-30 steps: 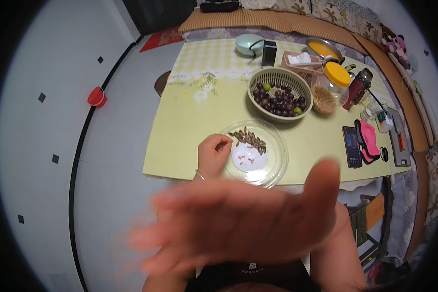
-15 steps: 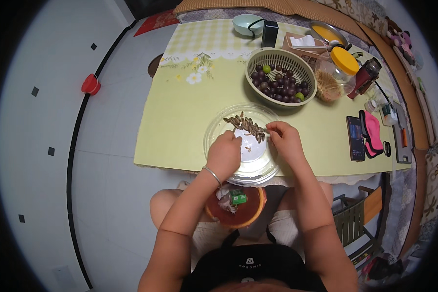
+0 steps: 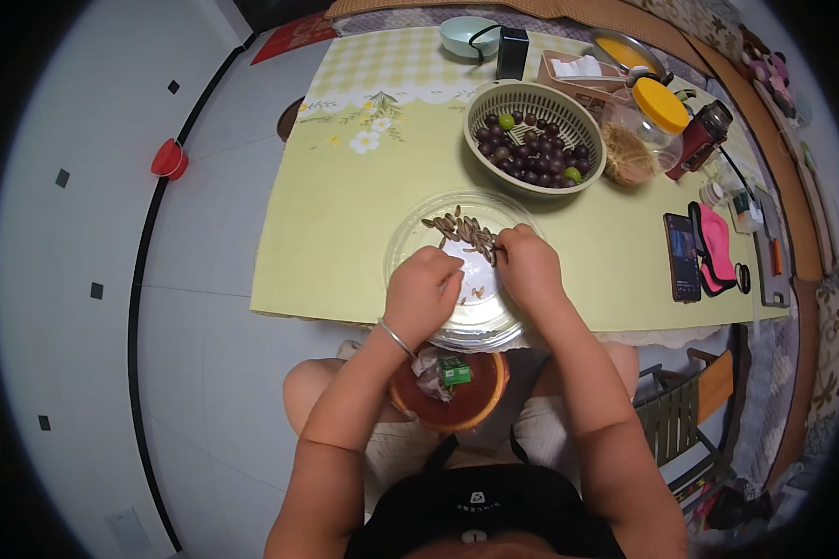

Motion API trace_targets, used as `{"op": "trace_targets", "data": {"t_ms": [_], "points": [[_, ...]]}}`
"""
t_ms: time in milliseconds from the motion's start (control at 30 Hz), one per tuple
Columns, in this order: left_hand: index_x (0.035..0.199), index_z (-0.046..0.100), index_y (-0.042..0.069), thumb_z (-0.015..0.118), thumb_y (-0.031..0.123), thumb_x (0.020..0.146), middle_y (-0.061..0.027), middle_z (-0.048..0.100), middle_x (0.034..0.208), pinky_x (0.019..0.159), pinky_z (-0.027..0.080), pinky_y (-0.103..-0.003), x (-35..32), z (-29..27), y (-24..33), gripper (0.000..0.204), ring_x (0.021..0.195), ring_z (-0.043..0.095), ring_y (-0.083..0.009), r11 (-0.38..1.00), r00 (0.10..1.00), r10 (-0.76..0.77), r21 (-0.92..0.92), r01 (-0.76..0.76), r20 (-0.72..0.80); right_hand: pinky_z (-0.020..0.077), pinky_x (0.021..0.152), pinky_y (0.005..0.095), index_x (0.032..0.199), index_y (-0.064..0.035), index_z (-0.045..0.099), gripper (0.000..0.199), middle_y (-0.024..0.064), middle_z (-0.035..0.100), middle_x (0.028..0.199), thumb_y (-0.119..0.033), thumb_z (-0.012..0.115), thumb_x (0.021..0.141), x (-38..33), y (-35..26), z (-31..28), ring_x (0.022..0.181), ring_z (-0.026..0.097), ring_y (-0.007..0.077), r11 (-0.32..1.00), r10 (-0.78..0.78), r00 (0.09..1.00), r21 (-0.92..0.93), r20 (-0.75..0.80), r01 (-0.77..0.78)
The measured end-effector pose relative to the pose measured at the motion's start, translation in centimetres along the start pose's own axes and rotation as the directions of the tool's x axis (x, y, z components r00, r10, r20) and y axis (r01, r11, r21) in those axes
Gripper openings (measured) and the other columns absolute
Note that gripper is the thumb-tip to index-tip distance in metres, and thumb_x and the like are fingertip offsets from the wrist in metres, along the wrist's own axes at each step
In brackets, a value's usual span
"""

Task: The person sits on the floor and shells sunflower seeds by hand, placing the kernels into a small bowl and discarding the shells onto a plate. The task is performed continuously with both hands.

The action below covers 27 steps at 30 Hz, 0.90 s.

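Note:
A clear round plastic plate (image 3: 403,233) lies at the table's near edge. On its far part is a small pile of striped sunflower seeds (image 3: 459,226), with a few loose brown bits (image 3: 476,293) nearer me. My left hand (image 3: 422,296), a bangle at its wrist, is closed over the plate's left side, thumb and fingertips together; whatever they hold is hidden. My right hand (image 3: 531,270) reaches over the right side, thumb and forefinger pinched on a sunflower seed at the pile's edge.
Beyond the plate stands a basket of dark grapes (image 3: 536,140), beside a yellow-lidded jar (image 3: 648,130) and a dark red flask (image 3: 701,140). A phone (image 3: 682,258) and a pink pouch (image 3: 713,247) lie right. Below the table edge is a bin (image 3: 480,405) with rubbish in it.
My right hand has moved left, its fingertips now at the seed pile. My left fingertips have drawn back slightly toward me. More brown bits show on the near part of the plate.

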<state>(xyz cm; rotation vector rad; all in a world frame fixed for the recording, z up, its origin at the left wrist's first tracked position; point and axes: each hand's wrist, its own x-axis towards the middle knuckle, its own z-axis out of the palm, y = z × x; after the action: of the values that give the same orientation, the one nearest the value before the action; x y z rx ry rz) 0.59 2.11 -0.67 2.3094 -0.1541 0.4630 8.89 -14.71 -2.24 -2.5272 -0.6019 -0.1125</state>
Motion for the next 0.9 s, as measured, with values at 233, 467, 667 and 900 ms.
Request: {"op": "trace_targets", "data": {"t_ms": [233,467,667,900], "points": [[0.107,0.069,0.0,0.066,0.002,0.082,-0.0077,0.064,0.084,0.068,0.05,-0.024,0.3,-0.1,0.6,0.026,0.073,0.061,-0.0131,0.934,0.975,-0.206,-0.315,0.17,-0.086,0.0484,0.059,0.0325,0.086,-0.0017,0.064,0.007,0.0065,0.061,0.074,-0.008,0.065,0.084,0.1,-1.5,-0.1,0.064,0.059,0.0192,0.801,0.079,0.997,0.596,-0.023,-0.05],[0.106,0.068,-0.003,0.064,-0.001,0.087,-0.0068,0.063,0.092,0.072,0.05,-0.022,0.1,0.7,-0.7,0.02,0.079,0.061,-0.0124,0.77,0.966,-0.254,-0.616,0.168,-0.054,0.0366,0.048,0.0174,0.09,0.0004,0.063,0.004,0.0033,0.062,0.073,-0.003,0.06,0.089,-0.2,-2.1,0.6,0.056,0.049,0.0047,-0.084,-0.004,0.868,0.865,0.496,-0.494],[0.094,0.07,-0.001,0.063,-0.003,0.085,-0.0084,0.067,0.087,0.067,0.052,-0.026,0.4,1.0,0.5,0.012,0.077,0.064,-0.0142,0.764,0.919,-0.367,-0.611,0.21,-0.143,0.0396,0.05,0.0168,0.09,0.0006,0.064,0.006,0.0039,0.066,0.074,-0.004,0.063,0.087,-0.6,-3.3,0.6,0.058,0.053,0.0037,0.08,0.146,0.904,0.906,0.402,-0.415],[0.102,0.07,0.005,0.064,-0.002,0.08,-0.0126,0.067,0.086,0.066,0.054,-0.034,0.3,0.9,0.2,0.024,0.074,0.066,-0.0271,0.994,0.964,0.098,0.066,-0.084,-0.246,0.0439,0.055,0.018,0.086,0.0,0.065,0.007,0.0017,0.066,0.075,-0.006,0.066,0.084,-0.6,-2.9,1.7,0.063,0.056,0.0038,0.213,0.177,0.918,0.897,0.354,-0.387]]}}
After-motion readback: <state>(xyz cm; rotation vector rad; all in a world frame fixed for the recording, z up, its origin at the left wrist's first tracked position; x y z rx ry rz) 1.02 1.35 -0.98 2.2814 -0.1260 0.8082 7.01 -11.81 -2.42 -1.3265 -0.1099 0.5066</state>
